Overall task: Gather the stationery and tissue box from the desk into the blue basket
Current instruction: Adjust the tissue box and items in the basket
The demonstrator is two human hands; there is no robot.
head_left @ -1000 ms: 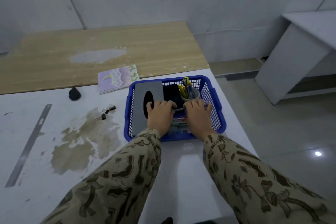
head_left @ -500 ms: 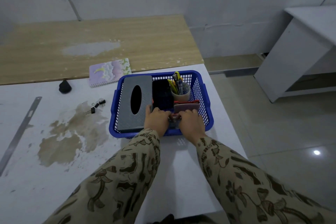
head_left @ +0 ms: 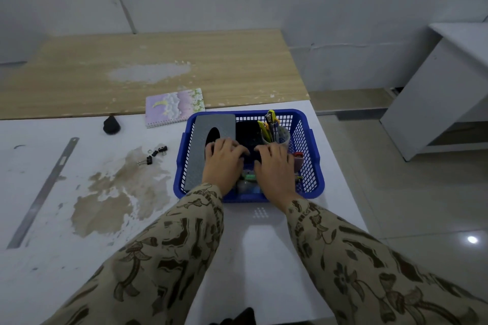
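The blue basket (head_left: 313,166) stands on the white desk near its right edge. Inside it lie the grey tissue box (head_left: 214,124) on the left, a black flat case (head_left: 248,130) in the middle and a cup of pens (head_left: 277,136) at the back right. A red and pink item (head_left: 299,159) leans at the right wall. My left hand (head_left: 224,163) and my right hand (head_left: 274,169) are both palm-down inside the basket, fingertips curled onto the black case. What lies under the palms is hidden; small coloured items show between the wrists.
A pastel notebook (head_left: 174,107) lies behind the basket's left corner. Black binder clips (head_left: 154,154), a small black object (head_left: 111,125) and a long metal ruler (head_left: 42,190) lie on the desk to the left, around a brown stain. A white cabinet (head_left: 435,92) stands on the right.
Both hands have moved from the basket's near edge forward onto the black case in the middle. My view has shifted a little; the basket stays where it was.
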